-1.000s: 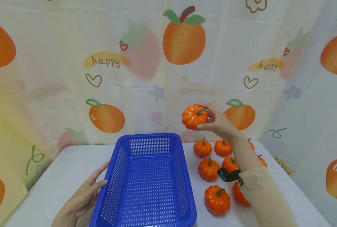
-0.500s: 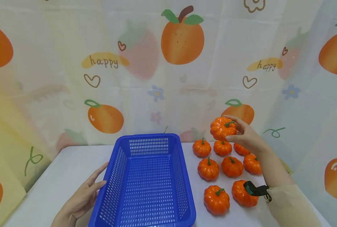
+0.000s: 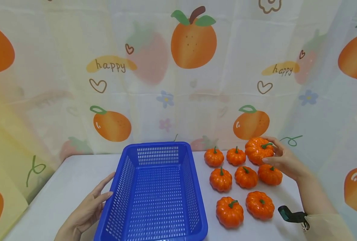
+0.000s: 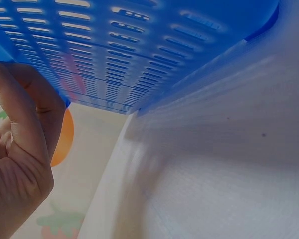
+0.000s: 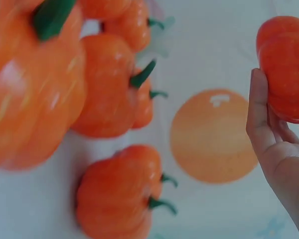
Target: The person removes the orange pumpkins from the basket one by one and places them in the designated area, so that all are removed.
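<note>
My right hand [image 3: 282,159] holds a small orange pumpkin [image 3: 258,151] with a green stem, fingers behind it and thumb in front. In the right wrist view this pumpkin [image 5: 286,69] is lifted off the table, apart from the others. In the head view it covers the back right corner of the pumpkin group. Beside the blue plastic basket [image 3: 199,187], my left hand [image 3: 86,207] touches the left rim with its thumb and index finger; the other fingers are partly hidden. The left wrist view shows bent fingers [image 4: 27,109] near the basket's perforated wall [image 4: 114,55].
Several pumpkins stand in rows right of the basket, among them a front one [image 3: 229,212] and a middle one [image 3: 246,177]. The basket's inside shows a bare mesh floor. A printed fruit curtain [image 3: 154,110] hangs behind the white table [image 3: 85,167].
My right hand has carried the pumpkin right and downward, from above the basket's back right corner to the back right pumpkins. My left hand stays at the rim.
</note>
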Demonstrator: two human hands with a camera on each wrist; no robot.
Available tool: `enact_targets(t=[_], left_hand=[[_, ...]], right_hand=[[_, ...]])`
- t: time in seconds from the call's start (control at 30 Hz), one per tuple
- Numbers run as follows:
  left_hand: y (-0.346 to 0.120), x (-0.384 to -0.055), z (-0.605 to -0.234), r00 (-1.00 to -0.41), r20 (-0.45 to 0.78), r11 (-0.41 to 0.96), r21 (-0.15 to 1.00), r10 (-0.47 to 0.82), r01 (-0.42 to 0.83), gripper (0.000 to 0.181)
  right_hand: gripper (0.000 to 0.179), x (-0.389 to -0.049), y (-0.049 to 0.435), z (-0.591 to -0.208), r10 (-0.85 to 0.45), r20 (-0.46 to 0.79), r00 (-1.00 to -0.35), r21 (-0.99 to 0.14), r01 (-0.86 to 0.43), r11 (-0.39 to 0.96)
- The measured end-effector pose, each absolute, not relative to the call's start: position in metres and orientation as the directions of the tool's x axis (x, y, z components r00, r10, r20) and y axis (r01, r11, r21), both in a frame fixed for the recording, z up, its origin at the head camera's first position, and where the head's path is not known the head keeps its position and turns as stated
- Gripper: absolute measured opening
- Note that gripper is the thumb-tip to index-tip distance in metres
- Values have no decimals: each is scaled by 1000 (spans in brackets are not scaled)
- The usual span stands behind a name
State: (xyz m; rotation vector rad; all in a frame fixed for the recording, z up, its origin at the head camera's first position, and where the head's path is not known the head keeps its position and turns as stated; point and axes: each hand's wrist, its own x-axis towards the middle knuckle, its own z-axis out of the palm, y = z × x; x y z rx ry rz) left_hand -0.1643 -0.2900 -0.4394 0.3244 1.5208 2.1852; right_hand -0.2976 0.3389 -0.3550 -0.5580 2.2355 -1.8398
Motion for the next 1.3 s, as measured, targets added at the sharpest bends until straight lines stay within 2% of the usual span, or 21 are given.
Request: enact_targets(t=[0.17, 0.4, 0.5, 0.7, 0.97, 1.3], left_hand=[[-289, -165, -439, -872, -64, -283, 932, 485, -226, 59], [-287, -166, -439, -879, -74, -267, 938, 471, -222, 58], [-288, -166, -440, -879, -76, -267, 937, 472, -224, 58], [-288, -166, -440, -875, -72, -271, 936, 479, -225, 58], [-290, -164, -439, -867, -54, -292, 930, 496, -225, 59], [-289, -164, -439, -859, -39, -308, 924, 511, -225, 58]], right_hand=[[64, -294, 366, -370, -438, 91, -894, -983, -152, 106], [67, -282, 401, -395, -455, -57, -889, -971, -56, 231], [65, -277, 415, -406, -488, -109, -866, -971, -11, 237], [64, -271, 438, -422, -595, -205, -777, -969, 75, 236], [61, -269, 460, -438, -672, -304, -675, -950, 163, 266], [59, -267, 469, -451, -627, -406, -665, -907, 210, 364]])
